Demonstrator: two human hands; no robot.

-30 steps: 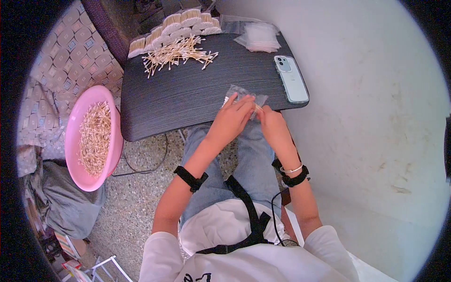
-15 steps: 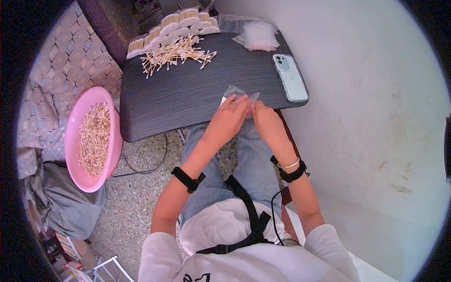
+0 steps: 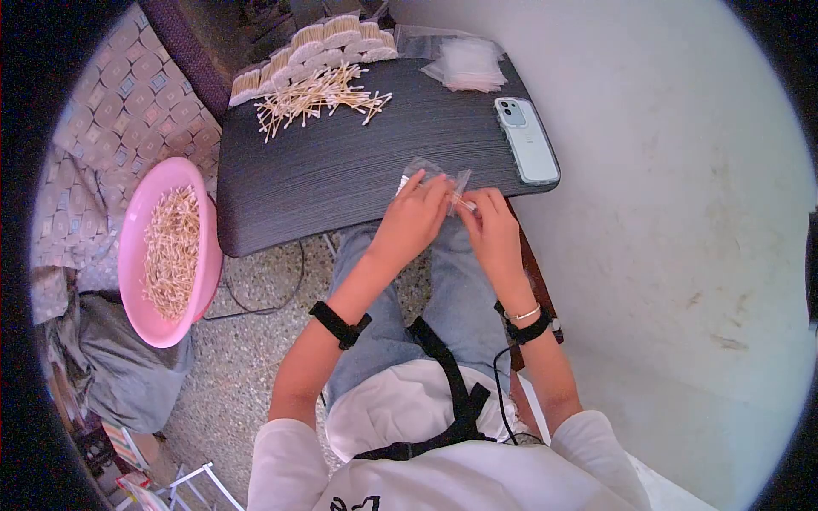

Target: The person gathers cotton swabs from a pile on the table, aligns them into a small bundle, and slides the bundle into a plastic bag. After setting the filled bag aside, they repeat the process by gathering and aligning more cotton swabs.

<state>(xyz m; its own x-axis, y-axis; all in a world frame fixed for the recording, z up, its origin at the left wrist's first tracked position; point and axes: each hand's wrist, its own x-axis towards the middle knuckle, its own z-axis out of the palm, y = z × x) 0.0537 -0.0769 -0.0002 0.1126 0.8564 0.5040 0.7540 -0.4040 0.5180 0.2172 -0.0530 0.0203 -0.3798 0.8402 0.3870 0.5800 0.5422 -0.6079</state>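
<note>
At the front edge of the dark table (image 3: 341, 170), my left hand (image 3: 415, 211) is closed on a clear plastic bag (image 3: 423, 164) with white cotton tips showing at its left side. Close beside it, my right hand (image 3: 492, 223) pinches at the bag's open right side, where white swab tips show between thumb and finger. A loose heap of cotton swabs (image 3: 319, 95) lies farther back on the table, in front of a stack of packed swab bundles (image 3: 341, 32).
Flat clear bags (image 3: 467, 64) lie at the table's back right, and a light phone (image 3: 527, 140) rests near its right edge. A pink basin (image 3: 136, 247) full of swabs stands at the left. A pale wall (image 3: 682, 213) rises on the right.
My right hand has shifted slightly right and down from the bag's edge, and swab tips now show at its fingertips. My left hand has barely moved.
</note>
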